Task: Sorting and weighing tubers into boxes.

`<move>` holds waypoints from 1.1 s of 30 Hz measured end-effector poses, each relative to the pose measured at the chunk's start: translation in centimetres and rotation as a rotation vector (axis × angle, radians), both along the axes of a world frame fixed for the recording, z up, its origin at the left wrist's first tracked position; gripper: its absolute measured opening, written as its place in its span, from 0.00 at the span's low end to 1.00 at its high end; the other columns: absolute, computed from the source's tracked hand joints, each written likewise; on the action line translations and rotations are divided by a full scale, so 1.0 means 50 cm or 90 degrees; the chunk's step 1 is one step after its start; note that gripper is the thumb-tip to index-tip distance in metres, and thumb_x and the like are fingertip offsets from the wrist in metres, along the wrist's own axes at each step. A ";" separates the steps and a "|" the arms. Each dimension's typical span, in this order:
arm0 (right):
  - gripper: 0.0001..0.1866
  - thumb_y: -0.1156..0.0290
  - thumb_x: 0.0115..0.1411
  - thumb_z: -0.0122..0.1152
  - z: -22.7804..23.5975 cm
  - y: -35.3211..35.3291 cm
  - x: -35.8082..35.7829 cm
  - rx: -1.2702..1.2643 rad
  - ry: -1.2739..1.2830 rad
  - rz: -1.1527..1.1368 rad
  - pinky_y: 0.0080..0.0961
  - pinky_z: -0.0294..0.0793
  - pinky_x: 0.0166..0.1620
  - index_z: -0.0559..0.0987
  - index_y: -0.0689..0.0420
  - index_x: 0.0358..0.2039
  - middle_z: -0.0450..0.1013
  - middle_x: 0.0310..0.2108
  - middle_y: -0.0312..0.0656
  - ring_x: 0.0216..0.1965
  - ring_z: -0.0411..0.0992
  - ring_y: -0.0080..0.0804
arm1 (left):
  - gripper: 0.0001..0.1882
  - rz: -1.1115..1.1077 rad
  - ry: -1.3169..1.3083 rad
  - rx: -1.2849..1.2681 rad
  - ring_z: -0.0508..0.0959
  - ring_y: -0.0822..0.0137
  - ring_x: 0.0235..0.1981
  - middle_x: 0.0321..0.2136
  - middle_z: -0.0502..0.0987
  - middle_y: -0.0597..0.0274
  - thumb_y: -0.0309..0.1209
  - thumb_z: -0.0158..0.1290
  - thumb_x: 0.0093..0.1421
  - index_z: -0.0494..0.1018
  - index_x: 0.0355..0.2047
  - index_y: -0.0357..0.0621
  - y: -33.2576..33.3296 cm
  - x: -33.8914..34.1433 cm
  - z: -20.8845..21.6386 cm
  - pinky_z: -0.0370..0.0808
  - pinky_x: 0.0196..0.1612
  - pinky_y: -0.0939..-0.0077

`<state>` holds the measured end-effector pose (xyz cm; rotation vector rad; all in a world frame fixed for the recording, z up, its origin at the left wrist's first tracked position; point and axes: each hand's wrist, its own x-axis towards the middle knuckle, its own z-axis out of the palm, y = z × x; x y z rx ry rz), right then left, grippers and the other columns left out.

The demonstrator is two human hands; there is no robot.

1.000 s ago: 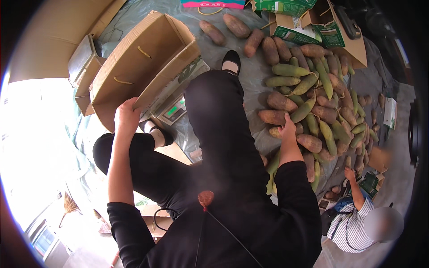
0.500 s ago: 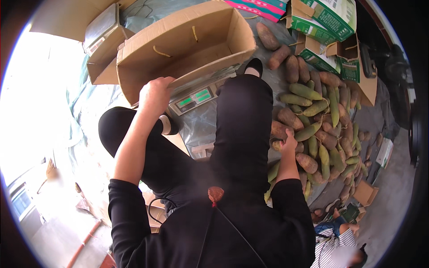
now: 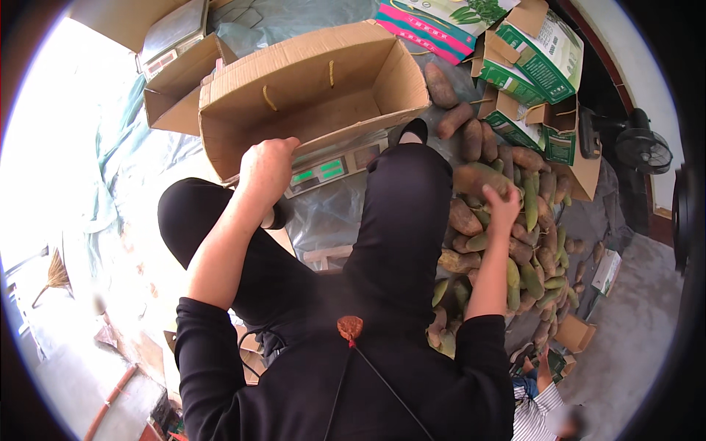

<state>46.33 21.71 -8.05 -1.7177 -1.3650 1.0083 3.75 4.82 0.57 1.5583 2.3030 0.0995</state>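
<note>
My left hand (image 3: 268,170) grips the near edge of a large open cardboard box (image 3: 294,55). The box has yellow cord loops on its wall and no contents show inside. It rests on a scale (image 3: 334,169) with a lit green display, seen below the near edge. To the right, my right hand (image 3: 503,206) is closed round one end of a thick brownish-green radish (image 3: 478,178), raised just over the pile. Beneath and around it lie many green radishes (image 3: 531,202) and brown, soil-coated roots (image 3: 463,218).
Green-and-white cartons (image 3: 540,55) stand behind the pile, beside a pink-and-teal box (image 3: 426,33). A smaller open carton (image 3: 180,92) and a metal-topped scale (image 3: 173,29) are at far left. A fan (image 3: 643,147) stands at right. Another person (image 3: 540,411) is at lower right.
My right hand has moved up and forward from the pile, lifting the brownish-green radish. My left hand stays on the box edge. The view has shifted slightly.
</note>
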 end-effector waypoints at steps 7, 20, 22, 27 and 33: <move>0.31 0.77 0.46 0.68 0.325 0.097 -0.218 0.216 0.230 0.227 0.27 0.70 0.50 0.67 0.66 0.52 0.70 0.46 0.44 0.47 0.70 0.30 | 0.14 -0.016 -0.023 0.038 0.78 0.49 0.37 0.31 0.78 0.48 0.25 0.53 0.52 0.76 0.41 0.45 0.004 -0.004 -0.005 0.75 0.42 0.60; 0.33 0.59 0.31 0.75 0.214 0.057 -0.663 0.122 -0.338 0.664 0.35 0.76 0.47 0.78 0.59 0.41 0.75 0.41 0.53 0.43 0.75 0.48 | 0.12 -0.012 -0.003 -0.017 0.77 0.46 0.37 0.31 0.78 0.46 0.28 0.53 0.54 0.75 0.41 0.46 0.012 -0.001 0.011 0.74 0.40 0.56; 0.33 0.62 0.34 0.78 0.182 0.035 -0.692 0.044 -0.391 0.658 0.33 0.75 0.49 0.78 0.56 0.44 0.70 0.49 0.49 0.49 0.72 0.44 | 0.12 -0.023 -0.005 -0.003 0.77 0.46 0.37 0.31 0.78 0.45 0.27 0.53 0.54 0.76 0.40 0.45 0.012 0.001 0.017 0.74 0.40 0.56; 0.21 0.67 0.44 0.70 0.098 0.024 -0.705 -0.096 -0.537 0.657 0.40 0.77 0.43 0.80 0.57 0.41 0.76 0.44 0.46 0.46 0.75 0.37 | 0.14 -0.016 -0.023 -0.004 0.77 0.46 0.38 0.33 0.78 0.44 0.26 0.53 0.54 0.75 0.42 0.43 0.018 0.012 0.020 0.73 0.41 0.57; 0.14 0.68 0.48 0.64 0.139 0.021 -0.700 0.003 -0.541 0.708 0.42 0.75 0.38 0.82 0.54 0.38 0.78 0.42 0.41 0.44 0.76 0.36 | 0.15 -0.009 -0.037 -0.027 0.77 0.46 0.38 0.34 0.78 0.44 0.27 0.52 0.54 0.75 0.43 0.42 0.015 0.008 0.010 0.73 0.42 0.58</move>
